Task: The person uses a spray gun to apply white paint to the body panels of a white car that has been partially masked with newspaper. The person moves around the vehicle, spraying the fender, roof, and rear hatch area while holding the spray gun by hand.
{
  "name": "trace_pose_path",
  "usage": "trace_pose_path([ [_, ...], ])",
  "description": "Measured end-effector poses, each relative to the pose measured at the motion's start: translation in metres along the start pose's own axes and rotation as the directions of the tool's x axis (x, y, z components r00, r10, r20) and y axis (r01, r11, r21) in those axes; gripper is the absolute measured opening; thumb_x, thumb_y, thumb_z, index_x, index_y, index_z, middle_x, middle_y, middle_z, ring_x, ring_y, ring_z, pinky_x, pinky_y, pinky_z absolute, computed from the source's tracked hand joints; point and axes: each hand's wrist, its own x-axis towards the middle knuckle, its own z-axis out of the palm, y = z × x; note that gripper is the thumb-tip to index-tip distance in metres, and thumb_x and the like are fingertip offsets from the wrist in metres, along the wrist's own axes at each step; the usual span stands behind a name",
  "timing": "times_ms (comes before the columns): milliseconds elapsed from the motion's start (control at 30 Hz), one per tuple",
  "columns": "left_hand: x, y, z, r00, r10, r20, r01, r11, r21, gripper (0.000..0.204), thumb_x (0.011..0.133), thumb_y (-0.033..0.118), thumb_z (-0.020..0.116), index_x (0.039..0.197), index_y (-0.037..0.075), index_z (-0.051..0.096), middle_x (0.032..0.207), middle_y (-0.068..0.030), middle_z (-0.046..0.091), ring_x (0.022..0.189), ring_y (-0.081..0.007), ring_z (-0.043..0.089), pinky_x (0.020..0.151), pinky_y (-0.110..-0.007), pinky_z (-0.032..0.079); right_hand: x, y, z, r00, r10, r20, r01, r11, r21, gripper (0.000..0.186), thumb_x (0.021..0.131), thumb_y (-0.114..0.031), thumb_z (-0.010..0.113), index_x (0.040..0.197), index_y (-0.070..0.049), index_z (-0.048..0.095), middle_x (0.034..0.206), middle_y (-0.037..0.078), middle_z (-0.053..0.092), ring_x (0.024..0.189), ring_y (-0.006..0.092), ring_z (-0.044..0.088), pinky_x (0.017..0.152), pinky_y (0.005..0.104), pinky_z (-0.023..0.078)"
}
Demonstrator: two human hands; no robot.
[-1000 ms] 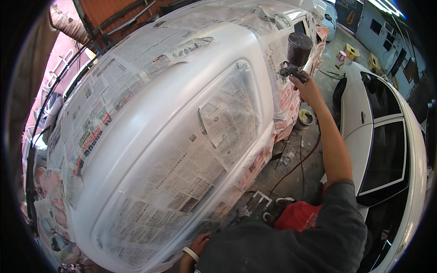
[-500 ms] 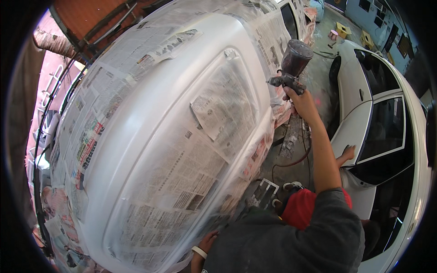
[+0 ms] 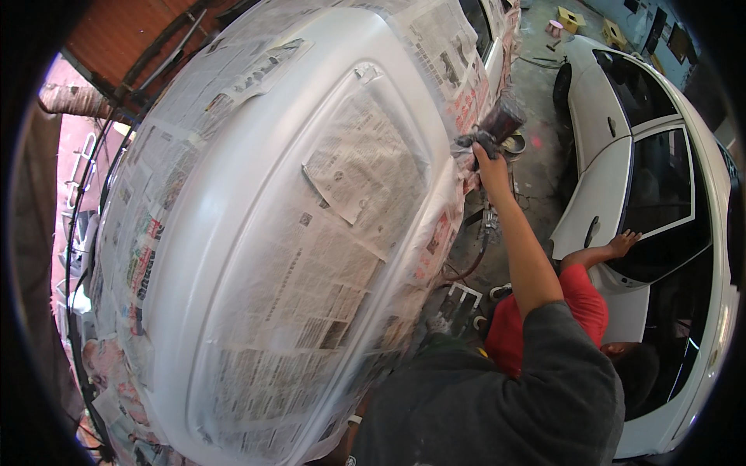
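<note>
My right hand [image 3: 489, 165], at the end of a raised arm, grips a spray gun [image 3: 482, 142] with a dark, paint-stained cup [image 3: 503, 116] on top. The nozzle points left, toward the edge of a silvery white painted car [image 3: 256, 132]. Newspaper [image 3: 311, 256] masks its window areas and much of the body around the paint. A loose-edged sheet [image 3: 350, 175] lies across the middle. Low beside the car, my left hand [image 3: 364, 403] shows only a sliver past a pale wristband; its fingers are hidden behind my dark sleeve and body.
A person in a red shirt [image 3: 579, 299] crouches to my right, one hand [image 3: 624, 242] spread against a second white car [image 3: 598, 179]. A hose [image 3: 472, 268] and a metal frame [image 3: 458, 303] are on the floor between the cars. Yellow boxes [image 3: 571, 19] stand farther back.
My right hand and the spray gun have shifted slightly left, the cup tilting right. My left hand is more hidden. The person in red has risen, their hand moving up to the white car's window.
</note>
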Motion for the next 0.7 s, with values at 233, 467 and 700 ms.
trace_pose_path([
  [233,0.004,0.003,-0.001,0.999,-0.025,-0.026,0.026,0.999,0.023,0.041,0.102,0.026,0.042,0.133,0.002,0.054,0.13,-0.013,0.059,0.125,-0.0242,0.052,0.109,-0.035,0.034,0.009,0.065,-0.022,0.975,0.159,-0.159,-0.159,0.987,0.012,0.033,0.091,-0.03,0.065,0.104,-0.002,0.055,0.062,0.004,0.055,0.039,0.015,0.05,0.034,0.0322,0.04],
  [467,0.013,0.005,-0.002,0.999,-0.031,-0.019,0.032,0.999,0.044,0.041,0.102,0.026,0.041,0.132,0.002,0.055,0.13,-0.0133,0.06,0.124,-0.0245,0.053,0.109,-0.035,0.034,0.07,0.033,-0.025,0.99,-0.118,-0.08,0.118,0.993,-0.004,0.031,0.091,-0.031,0.064,0.104,-0.002,0.062,0.066,0.005,0.057,0.04,0.0149,0.049,0.037,0.032,0.041],
  [700,0.02,0.006,0.002,0.999,-0.042,-0.017,0.043,0.998,0.054,0.041,0.102,0.027,0.04,0.132,0.002,0.055,0.129,-0.0136,0.06,0.123,-0.0249,0.053,0.108,-0.036,0.035,0.035,-0.149,0.025,0.97,-0.216,0.11,0.212,0.976,0.045,0.036,0.094,-0.041,0.06,0.099,-0.005,0.058,0.066,0.006,0.059,0.042,0.012,0.047,0.037,0.0305,0.042],
])
